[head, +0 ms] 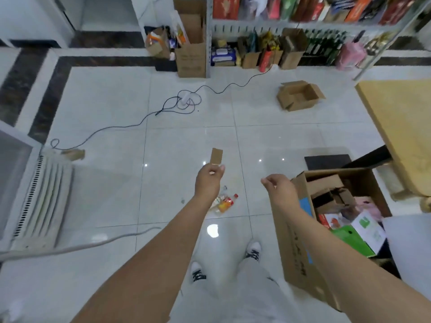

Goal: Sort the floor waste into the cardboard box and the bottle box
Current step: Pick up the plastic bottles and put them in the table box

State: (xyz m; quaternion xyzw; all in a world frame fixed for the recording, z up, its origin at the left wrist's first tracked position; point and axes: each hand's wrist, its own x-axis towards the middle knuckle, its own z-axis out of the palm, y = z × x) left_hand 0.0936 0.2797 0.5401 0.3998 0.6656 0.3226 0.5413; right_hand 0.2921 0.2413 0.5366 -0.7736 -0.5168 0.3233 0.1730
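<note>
My left hand (208, 180) pinches a small brown cardboard piece (216, 156) upright above the white floor tiles. My right hand (278, 186) hangs with loosely curled fingers and holds nothing, just left of the big cardboard box (293, 252) at the right. That box holds folded cardboard, a green carton and other packaging. Below my left hand, plastic bottles (224, 202) lie on the floor, one with an orange label and red cap. A smaller open cardboard box (299, 95) sits farther away on the floor, and it looks empty.
A black cable (144, 117) snakes over the tiles to a white plug block. A white radiator-like unit (44, 199) lies at the left, with a cardboard scrap (74, 153) beyond it. Shelves with goods line the back. A wooden table (401, 127) stands right. My shoes (253, 249) are below.
</note>
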